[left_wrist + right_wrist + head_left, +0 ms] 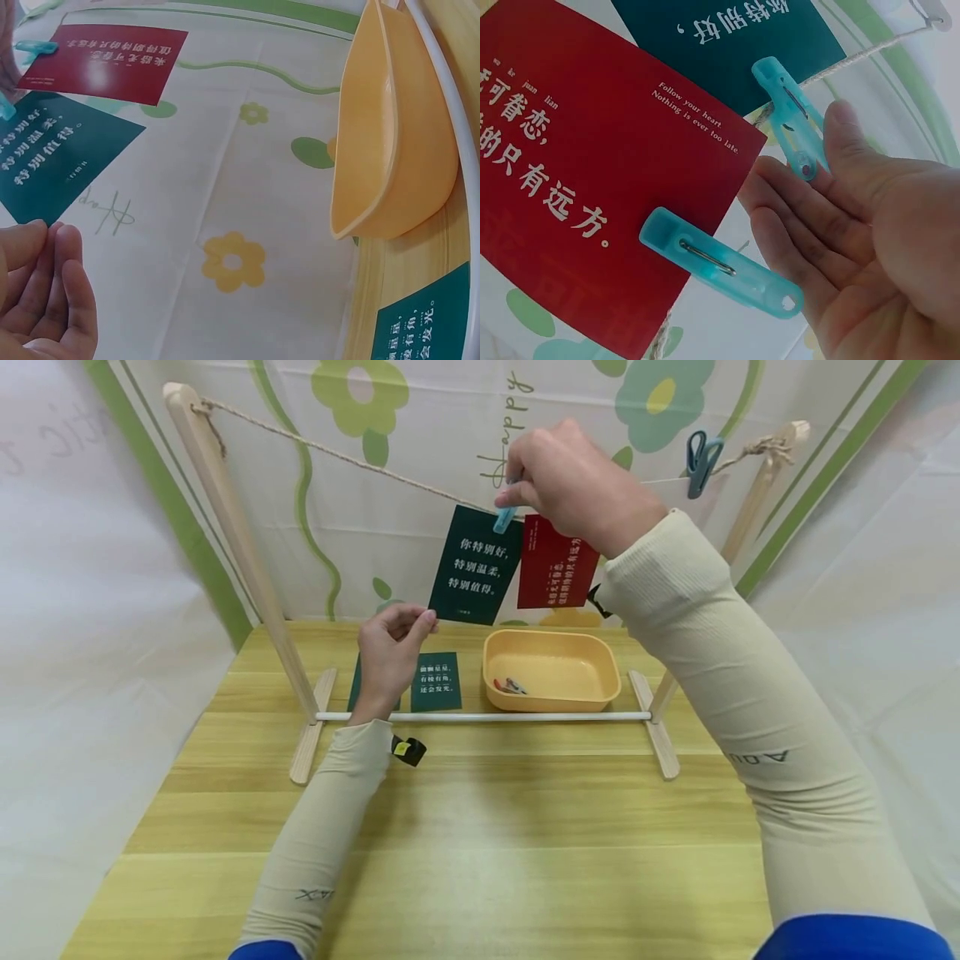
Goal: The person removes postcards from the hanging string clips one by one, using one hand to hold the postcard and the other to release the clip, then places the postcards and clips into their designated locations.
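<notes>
A dark green card (pixel 477 565) with white lettering hangs at the rope (pixel 360 463), slightly tilted. My left hand (pixel 391 652) pinches its lower left corner between thumb and fingers, also seen with the left hand (pixel 49 292) in the left wrist view. Above, my right hand (pixel 573 485) holds a light blue clothespin (pixel 791 112) between thumb and fingers, at the card's upper right corner on the rope. Beside it a red card (pixel 557 564) hangs from the rope by another light blue clothespin (pixel 720 262); my right hand partly covers this card in the head view.
Two wooden posts (pixel 240 552) hold the rope, joined low down by a white bar (pixel 480 717). A dark blue clothespin (pixel 702 464) sits near the right post. Behind the bar are a yellow basin (pixel 551 703) with small clothespins (pixel 512 686) and green cards (pixel 436 682).
</notes>
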`<move>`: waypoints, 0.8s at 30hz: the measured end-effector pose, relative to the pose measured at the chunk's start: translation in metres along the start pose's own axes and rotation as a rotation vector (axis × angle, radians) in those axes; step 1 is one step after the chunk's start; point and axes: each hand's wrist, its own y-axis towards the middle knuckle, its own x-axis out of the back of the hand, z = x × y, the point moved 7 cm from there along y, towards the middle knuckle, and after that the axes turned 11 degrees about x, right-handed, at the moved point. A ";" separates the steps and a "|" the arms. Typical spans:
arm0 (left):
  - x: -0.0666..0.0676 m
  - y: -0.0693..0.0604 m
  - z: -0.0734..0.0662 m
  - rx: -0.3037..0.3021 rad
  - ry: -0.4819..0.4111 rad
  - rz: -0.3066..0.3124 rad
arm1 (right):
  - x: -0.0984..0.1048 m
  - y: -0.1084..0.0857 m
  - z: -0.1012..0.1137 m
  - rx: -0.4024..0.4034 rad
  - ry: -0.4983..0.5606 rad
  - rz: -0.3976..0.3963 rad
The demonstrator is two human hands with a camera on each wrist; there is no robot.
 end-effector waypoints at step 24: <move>0.001 -0.001 0.000 0.008 0.006 0.003 | 0.009 0.000 0.001 0.038 -0.075 -0.174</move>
